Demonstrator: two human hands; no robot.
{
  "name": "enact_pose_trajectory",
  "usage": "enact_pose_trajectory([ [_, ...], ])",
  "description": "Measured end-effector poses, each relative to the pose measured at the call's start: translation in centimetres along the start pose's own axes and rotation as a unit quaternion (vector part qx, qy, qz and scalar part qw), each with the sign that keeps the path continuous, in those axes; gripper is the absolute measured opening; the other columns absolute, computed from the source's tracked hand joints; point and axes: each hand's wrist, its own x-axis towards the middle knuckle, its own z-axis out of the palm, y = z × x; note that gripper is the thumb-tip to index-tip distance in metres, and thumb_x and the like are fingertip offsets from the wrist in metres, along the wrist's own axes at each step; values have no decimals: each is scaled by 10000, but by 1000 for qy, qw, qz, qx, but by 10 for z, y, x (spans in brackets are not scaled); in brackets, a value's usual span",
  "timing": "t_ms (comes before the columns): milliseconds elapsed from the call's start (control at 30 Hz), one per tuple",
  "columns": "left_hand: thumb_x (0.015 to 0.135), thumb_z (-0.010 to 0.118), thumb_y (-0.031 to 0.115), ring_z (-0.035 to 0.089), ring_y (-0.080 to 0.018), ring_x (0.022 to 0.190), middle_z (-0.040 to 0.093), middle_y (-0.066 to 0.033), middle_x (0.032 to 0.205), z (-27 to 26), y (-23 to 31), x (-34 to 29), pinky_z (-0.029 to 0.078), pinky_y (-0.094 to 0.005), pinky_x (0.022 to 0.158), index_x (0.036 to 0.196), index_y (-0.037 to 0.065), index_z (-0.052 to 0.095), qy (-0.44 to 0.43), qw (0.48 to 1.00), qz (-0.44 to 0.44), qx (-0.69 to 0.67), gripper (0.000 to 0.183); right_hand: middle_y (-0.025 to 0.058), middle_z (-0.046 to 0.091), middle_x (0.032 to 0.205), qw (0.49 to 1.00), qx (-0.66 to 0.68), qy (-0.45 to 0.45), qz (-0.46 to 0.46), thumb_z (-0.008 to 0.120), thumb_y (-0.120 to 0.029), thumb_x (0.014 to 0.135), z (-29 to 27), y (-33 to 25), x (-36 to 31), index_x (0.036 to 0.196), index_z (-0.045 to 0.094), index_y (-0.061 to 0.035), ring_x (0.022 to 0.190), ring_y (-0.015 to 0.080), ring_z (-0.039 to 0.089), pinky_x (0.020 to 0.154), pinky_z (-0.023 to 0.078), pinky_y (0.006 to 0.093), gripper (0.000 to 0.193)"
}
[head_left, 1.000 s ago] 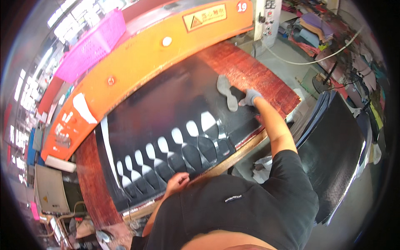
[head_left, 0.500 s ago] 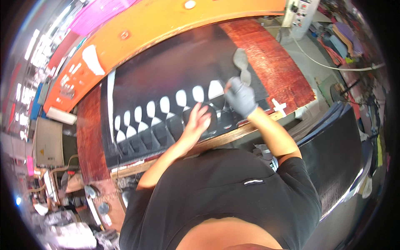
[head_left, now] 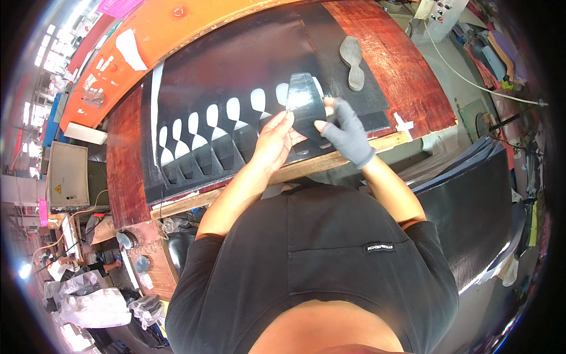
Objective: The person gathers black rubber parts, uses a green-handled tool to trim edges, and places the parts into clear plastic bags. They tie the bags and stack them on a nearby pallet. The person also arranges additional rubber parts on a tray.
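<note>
Between my hands a glossy black sheet piece (head_left: 302,94) stands raised above the table, wide and tapering. Bare, my left hand (head_left: 274,140) pinches its left edge between thumb and fingers. My right hand (head_left: 349,134), in a grey fingerless glove, has thumb and fingertips at its right edge. Beneath lies a black sheet (head_left: 236,59) with a row of sole-shaped cutouts (head_left: 233,109) showing white, partly hidden by the raised piece and my hands. Beyond my right hand a grey sole-shaped block (head_left: 352,62) rests on the dark surface.
An orange machine beam (head_left: 194,26) spans the far side of the worn red board (head_left: 407,76). A wooden strip (head_left: 336,159) edges the table in front of me. Stacked dark sheets (head_left: 466,177) stand at right; a grey metal box (head_left: 69,175) is at left.
The black piece has come up off the table into my hands. My right hand has moved away from the sole-shaped block, and the whole view has shifted slightly.
</note>
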Motion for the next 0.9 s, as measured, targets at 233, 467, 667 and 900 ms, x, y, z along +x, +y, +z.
enact_pose_trajectory([
  [233, 943, 487, 242, 566, -118, 870, 594, -50, 932, 2, 1, -17, 447, -290, 795, 1122, 50, 545, -10, 977, 64, 204, 269, -12, 533, 659, 988, 111, -44, 95, 565, -173, 866, 15, -7, 10, 882, 594, -23, 553, 36, 489, 503, 406, 209, 154],
  [467, 934, 508, 263, 553, -77, 672, 594, -43, 882, -2, 9, -31, 468, -223, 594, 1104, 49, 551, 105, 984, -2, 146, 277, 55, 593, 836, 986, 127, -75, 77, 599, -244, 837, 44, 11, 12, 1041, 560, -1, 732, 95, 565, 656, 457, 256, 319],
  [667, 918, 542, 226, 480, -47, 601, 554, 9, 745, -8, 22, -54, 416, -194, 537, 923, 34, 600, 67, 944, -59, 318, 201, 41, 583, 966, 996, 32, -79, 40, 662, -140, 782, 54, 10, 43, 1144, 493, -29, 896, 93, 524, 797, 431, 256, 415],
  [900, 928, 503, 199, 559, -98, 679, 589, -16, 789, -48, 39, -86, 482, -256, 593, 990, 5, 588, 110, 904, 91, 403, 221, 106, 563, 933, 928, -202, 12, -313, 604, -135, 743, 100, -30, 39, 988, 539, -28, 848, 232, 570, 759, 465, 349, 276],
])
